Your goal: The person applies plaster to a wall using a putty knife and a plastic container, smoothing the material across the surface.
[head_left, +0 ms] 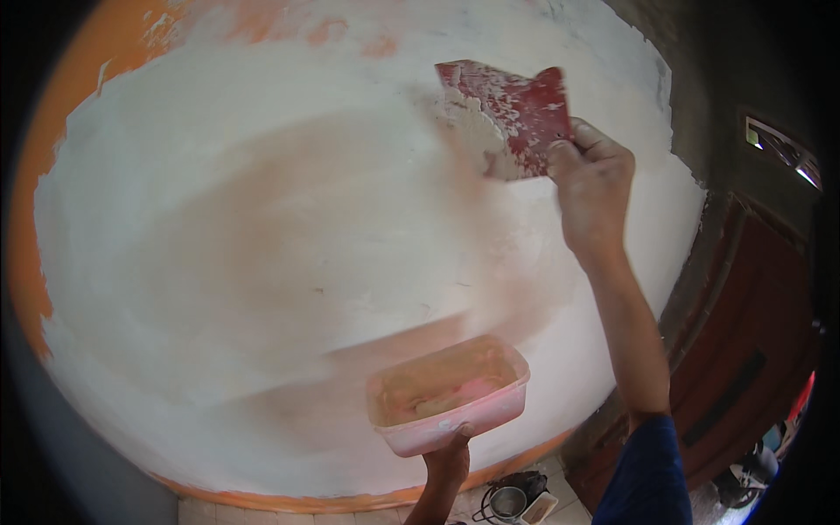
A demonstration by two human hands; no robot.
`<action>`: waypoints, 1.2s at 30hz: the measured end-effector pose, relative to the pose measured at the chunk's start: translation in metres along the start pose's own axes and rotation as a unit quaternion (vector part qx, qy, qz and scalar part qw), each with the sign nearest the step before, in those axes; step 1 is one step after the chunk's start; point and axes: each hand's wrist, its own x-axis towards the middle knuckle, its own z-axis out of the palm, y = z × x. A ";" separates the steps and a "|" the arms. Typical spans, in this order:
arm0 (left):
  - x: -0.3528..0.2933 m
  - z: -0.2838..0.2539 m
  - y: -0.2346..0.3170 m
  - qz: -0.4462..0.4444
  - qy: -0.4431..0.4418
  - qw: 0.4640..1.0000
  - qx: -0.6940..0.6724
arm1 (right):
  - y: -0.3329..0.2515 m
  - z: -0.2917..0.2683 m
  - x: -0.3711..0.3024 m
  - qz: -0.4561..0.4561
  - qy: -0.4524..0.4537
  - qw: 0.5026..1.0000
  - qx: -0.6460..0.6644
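My right hand [595,179] is raised and pinches the edge of a red putty spreader [529,118] between thumb and fingers. Wet pale putty [472,131] coats the spreader's left side, and dried smears mark the rest. Whether the blade touches the wall [219,350] is hard to tell. Lower down, my left hand [451,459] grips a pinkish rectangular plastic tub [464,424] from below, its thumb on the near side. The tub is tilted so that its inside shows, with a little putty [437,402] at the bottom.
White filler covers most of the wall, with orange paint [24,262] along its left and lower edges. A dark red-brown door [744,350] stands at the right. On the tiled floor [206,512] below sit a metal pot [507,501] and a small pale container [539,508].
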 end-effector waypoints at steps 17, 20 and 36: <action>0.003 -0.008 0.004 0.023 0.038 0.999 -0.021 | 0.050 0.038 0.040 -0.347 -0.075 0.871 -0.341; 0.005 -0.020 0.002 0.021 0.013 1.000 -0.017 | 0.044 0.043 0.028 -0.277 -0.155 0.863 -0.394; -0.002 -0.012 0.013 -0.035 0.049 0.998 0.013 | 0.001 -0.019 0.011 -0.235 0.075 0.927 -0.283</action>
